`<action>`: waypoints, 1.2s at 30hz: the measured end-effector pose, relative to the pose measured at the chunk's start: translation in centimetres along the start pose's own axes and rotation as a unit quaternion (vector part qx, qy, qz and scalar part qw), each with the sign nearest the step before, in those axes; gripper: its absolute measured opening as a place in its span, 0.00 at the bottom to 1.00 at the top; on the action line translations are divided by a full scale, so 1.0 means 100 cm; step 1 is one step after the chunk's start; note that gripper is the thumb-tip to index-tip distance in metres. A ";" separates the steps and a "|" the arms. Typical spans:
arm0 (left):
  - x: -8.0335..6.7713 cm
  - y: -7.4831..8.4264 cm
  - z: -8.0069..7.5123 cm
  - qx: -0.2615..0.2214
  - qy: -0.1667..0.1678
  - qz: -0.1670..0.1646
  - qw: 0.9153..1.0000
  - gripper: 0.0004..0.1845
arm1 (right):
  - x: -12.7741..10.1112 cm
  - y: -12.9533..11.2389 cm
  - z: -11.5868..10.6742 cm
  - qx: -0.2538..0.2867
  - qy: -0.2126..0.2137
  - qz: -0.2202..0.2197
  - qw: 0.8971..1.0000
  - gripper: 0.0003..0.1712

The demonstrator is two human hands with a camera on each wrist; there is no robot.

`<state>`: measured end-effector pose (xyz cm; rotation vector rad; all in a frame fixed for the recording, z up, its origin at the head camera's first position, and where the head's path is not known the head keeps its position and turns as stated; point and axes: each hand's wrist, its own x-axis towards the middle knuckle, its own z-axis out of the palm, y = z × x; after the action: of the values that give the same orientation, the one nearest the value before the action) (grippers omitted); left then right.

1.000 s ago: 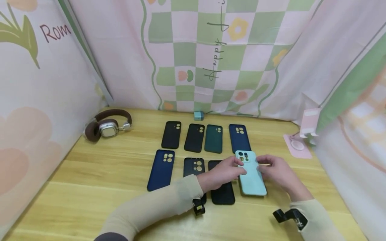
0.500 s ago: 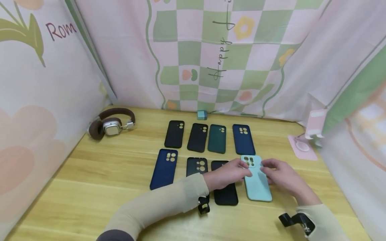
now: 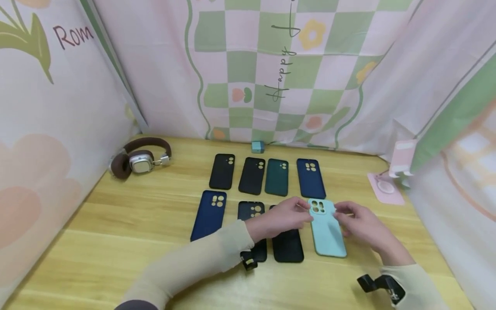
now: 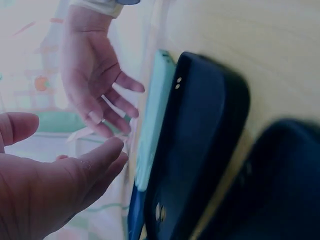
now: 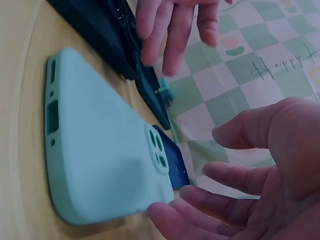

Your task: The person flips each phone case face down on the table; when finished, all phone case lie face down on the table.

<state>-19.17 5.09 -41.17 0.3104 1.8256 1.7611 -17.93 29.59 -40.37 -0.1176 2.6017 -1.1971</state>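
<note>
A mint-green phone case [image 3: 328,237] lies back up on the wooden table, camera cutouts toward the far side. In the right wrist view the case [image 5: 107,145] shows port holes along its bottom edge. My left hand [image 3: 284,217] is at its upper left, over a black phone case [image 3: 287,247], fingers extended and holding nothing. On the other side, my right hand [image 3: 360,224] has relaxed fingers right at the mint case's edge, thumb lifted away. The left wrist view shows both palms, left [image 4: 50,190] and right [image 4: 92,65], with nothing between the fingers.
A dark case [image 3: 252,211] and a blue case [image 3: 209,215] lie left in the near row. Behind are two black cases [image 3: 222,172] [image 3: 252,176], a green one [image 3: 277,177] and a blue one [image 3: 311,178]. Headphones [image 3: 141,161], a small blue cube [image 3: 257,147] and a pink phone stand [image 3: 401,159] stand farther out.
The mint case has been lowered flat onto the table, slightly nearer me. Both hands have let go of it, the left drawing off to the left.
</note>
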 end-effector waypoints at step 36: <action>-0.049 -0.010 -0.041 0.272 0.014 -0.074 0.959 0.15 | 0.011 -0.049 0.076 -0.059 -0.058 -0.062 0.995 0.24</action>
<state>-17.25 -1.13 -41.07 0.3480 2.2681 1.1421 -17.08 20.59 -41.58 -0.3655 2.5941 -1.0409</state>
